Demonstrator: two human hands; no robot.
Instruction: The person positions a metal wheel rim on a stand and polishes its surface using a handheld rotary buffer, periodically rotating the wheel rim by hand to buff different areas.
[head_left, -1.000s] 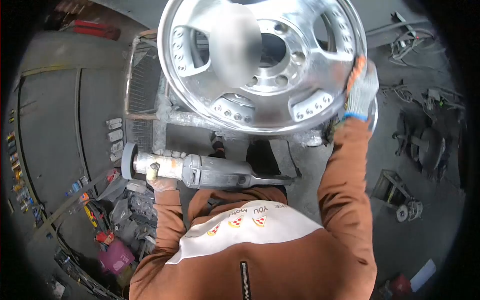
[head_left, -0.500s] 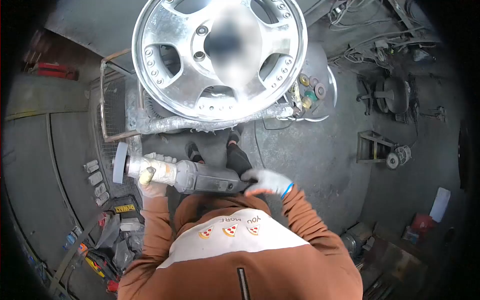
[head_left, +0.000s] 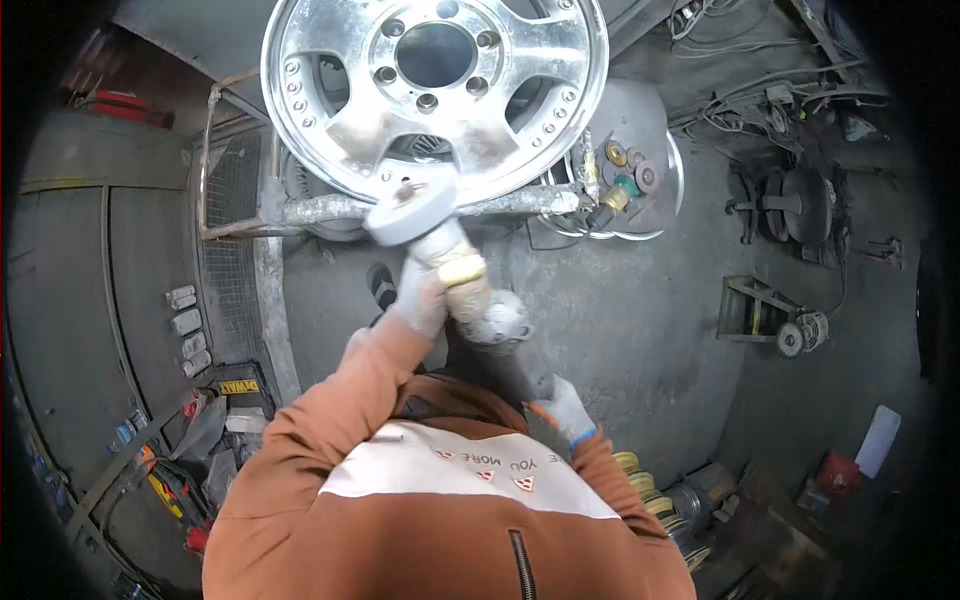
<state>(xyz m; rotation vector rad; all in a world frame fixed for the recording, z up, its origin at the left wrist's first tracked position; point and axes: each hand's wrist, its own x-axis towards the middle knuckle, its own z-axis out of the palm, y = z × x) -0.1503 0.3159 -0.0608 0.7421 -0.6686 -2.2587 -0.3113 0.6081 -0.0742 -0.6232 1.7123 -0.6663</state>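
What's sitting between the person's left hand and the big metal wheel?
In the head view, a pale round disc on the power tool lies between the left hand and the wheel, overlapping its lower rim.

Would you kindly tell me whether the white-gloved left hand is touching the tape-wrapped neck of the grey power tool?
Touching: the head view shows the left hand closed around the tape-wrapped neck.

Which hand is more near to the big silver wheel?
Left. The left hand grips the wrapped front of the tool, toward the wheel; the right hand is at its rear, farther away.
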